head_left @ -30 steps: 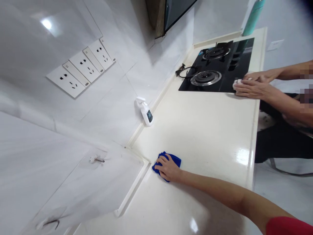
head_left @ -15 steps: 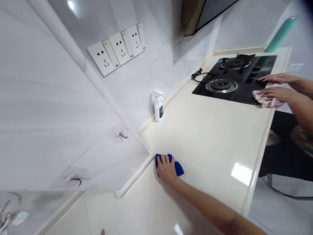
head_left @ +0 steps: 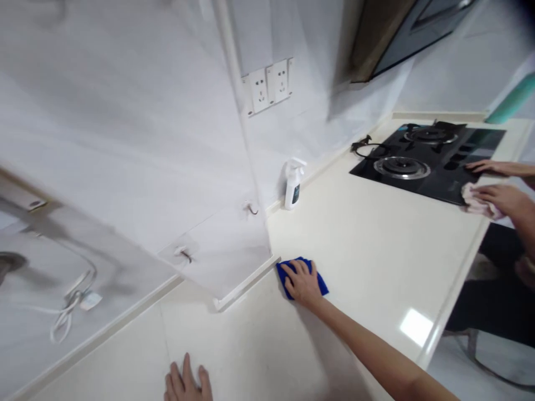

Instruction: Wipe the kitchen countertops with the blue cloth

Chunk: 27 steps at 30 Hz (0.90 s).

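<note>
Entering view open and empty, left hand (head_left: 186, 381) joins right hand (head_left: 301, 284) pressing blue cloth (head_left: 320, 285).

Lighting: bright, even indoor light, source out of frame. Glare: white rectangular reflection on the glossy surface (head_left: 368, 245). Shadows: dark band on the wall tile (head_left: 134, 139) below the range hood (head_left: 422, 33); soft patch beside the hand (head_left: 303, 284) on the blue cloth (head_left: 321, 285). Distortion: wide-angle bending toward edges. Top-right corner: dark blur.
</note>
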{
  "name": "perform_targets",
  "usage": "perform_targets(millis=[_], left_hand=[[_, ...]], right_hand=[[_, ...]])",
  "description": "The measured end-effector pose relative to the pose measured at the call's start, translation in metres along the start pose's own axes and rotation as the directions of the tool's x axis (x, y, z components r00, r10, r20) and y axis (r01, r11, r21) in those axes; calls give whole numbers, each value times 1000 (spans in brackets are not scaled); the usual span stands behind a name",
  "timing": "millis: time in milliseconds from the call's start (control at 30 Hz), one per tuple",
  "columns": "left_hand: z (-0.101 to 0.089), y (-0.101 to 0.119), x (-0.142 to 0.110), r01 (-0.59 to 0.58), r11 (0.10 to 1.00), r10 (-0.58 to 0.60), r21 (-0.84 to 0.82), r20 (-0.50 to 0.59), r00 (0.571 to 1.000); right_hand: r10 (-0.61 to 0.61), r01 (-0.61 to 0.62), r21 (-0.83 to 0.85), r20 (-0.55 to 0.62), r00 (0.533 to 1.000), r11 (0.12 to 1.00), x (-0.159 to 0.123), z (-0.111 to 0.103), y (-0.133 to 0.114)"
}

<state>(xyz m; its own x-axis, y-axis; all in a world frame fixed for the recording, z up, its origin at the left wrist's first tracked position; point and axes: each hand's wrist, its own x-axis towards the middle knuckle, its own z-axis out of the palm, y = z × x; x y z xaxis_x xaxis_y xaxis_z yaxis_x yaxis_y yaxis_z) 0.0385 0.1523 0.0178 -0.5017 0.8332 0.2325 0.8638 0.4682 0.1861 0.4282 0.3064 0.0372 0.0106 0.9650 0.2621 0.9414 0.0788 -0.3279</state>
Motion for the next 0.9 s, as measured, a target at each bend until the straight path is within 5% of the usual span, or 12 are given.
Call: perform_targets(millis=[100, 200, 400, 567, 667, 767, 900], left_hand=[[-7, 9, -4, 11, 1000, -11, 17, 14, 1000], [-11, 15, -8, 1, 1000, -1, 21, 8, 1000], [-10, 15, -11, -20, 1000, 20, 6, 5, 1000], [-6, 13, -13, -15, 999, 15, -33, -1, 1000], [-3, 12, -13, -17, 998, 15, -55, -38, 999], [-2, 9, -13, -16, 997, 13, -74, -50, 999], [-4, 4, -12, -28, 993, 28, -114, -1, 1000]], right_hand=[[139, -145, -131, -54, 989, 981, 3, 2, -1], [215, -222, -224, -58, 975, 949, -2, 14, -38], [90, -57, -263, 114, 989, 963, -34, 37, -134], [-61, 114, -167, 296, 953, 979, -60, 43, -189], [-274, 296, 9, 399, 875, 955, -74, 41, -216], [-570, 493, 287, 419, 706, 821, -90, 37, -235], [-744, 550, 513, 336, 578, 659, -110, 36, -237]])
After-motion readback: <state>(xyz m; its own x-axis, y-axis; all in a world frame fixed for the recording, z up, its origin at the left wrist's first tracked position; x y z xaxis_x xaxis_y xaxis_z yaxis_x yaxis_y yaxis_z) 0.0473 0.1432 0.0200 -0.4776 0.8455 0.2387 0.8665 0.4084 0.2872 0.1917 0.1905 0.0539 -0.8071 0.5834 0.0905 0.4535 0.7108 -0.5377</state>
